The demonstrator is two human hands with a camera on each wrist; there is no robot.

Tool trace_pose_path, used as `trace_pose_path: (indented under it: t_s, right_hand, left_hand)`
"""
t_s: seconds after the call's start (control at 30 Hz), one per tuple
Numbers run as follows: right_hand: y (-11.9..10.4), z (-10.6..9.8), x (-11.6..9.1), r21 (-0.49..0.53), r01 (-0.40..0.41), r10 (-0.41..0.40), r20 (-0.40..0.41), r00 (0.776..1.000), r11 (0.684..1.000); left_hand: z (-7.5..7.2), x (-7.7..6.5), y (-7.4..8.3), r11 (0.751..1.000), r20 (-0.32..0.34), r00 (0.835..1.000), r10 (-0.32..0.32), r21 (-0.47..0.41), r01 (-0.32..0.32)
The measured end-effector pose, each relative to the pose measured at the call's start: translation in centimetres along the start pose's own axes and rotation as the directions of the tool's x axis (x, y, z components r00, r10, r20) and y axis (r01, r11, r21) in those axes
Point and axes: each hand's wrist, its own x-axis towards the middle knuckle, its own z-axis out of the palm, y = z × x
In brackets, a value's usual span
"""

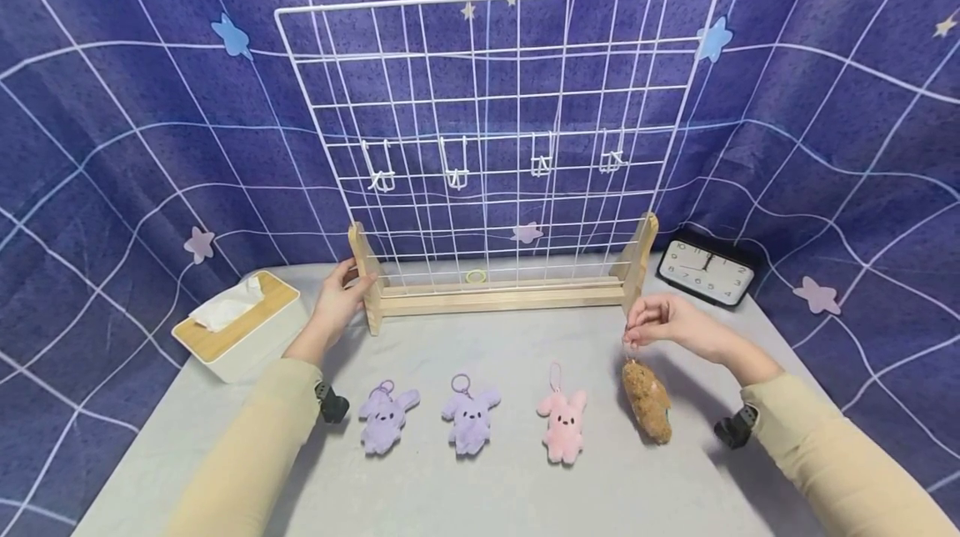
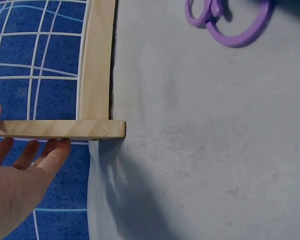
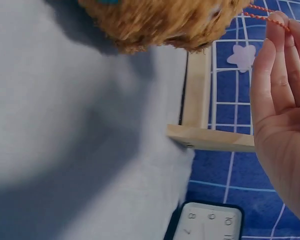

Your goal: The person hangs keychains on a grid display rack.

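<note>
My right hand (image 1: 675, 327) pinches the orange cord (image 3: 262, 13) of a brown furry plush keychain (image 1: 647, 400), which hangs tilted just over the table. In the right wrist view the plush (image 3: 165, 22) shows only its lower part. With fingers on one side and thumb on the other, my left hand (image 1: 339, 303) grips the left wooden upright (image 1: 364, 278) of a white wire grid rack (image 1: 491, 137). Several white hooks (image 1: 457, 178) hang in a row across the grid. On the table lie two purple plush keychains (image 1: 384, 424) and a pink one (image 1: 564, 429).
A tissue box (image 1: 240, 320) with a wooden lid stands at the left. Behind my right hand is a black-framed clock (image 1: 705, 270). A small yellow ring (image 1: 476, 276) shows by the rack's base. Blue patterned cloth (image 1: 150, 145) hangs behind the grey tabletop (image 1: 510, 504).
</note>
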Motion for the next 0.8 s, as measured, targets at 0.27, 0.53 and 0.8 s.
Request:
trace_pose_path:
  t_s: [0.27, 0.53, 0.8]
  right_hand:
    - [-2.3, -0.4, 1.0, -0.065, -0.001, -0.001, -0.040, 0.999, 0.998]
    - [-3.6, -0.8, 2.0, -0.086, 0.024, -0.030, -0.075, 0.997, 0.996]
    - [-5.6, -1.0, 3.3, -0.106, 0.061, -0.071, -0.092, 0.993, 0.992]
  left_hand:
    - [0.0, 0.2, -0.4, 1.000, 0.002, 1.000, 0.006, -0.003, -0.006]
    - [0.1, -0.1, 0.4, 0.999, 0.015, 1.000, -0.018, -0.037, 0.018]
    - [0.3, -1.8, 3.3, 0.998, 0.030, 0.999, -0.034, -0.045, 0.035]
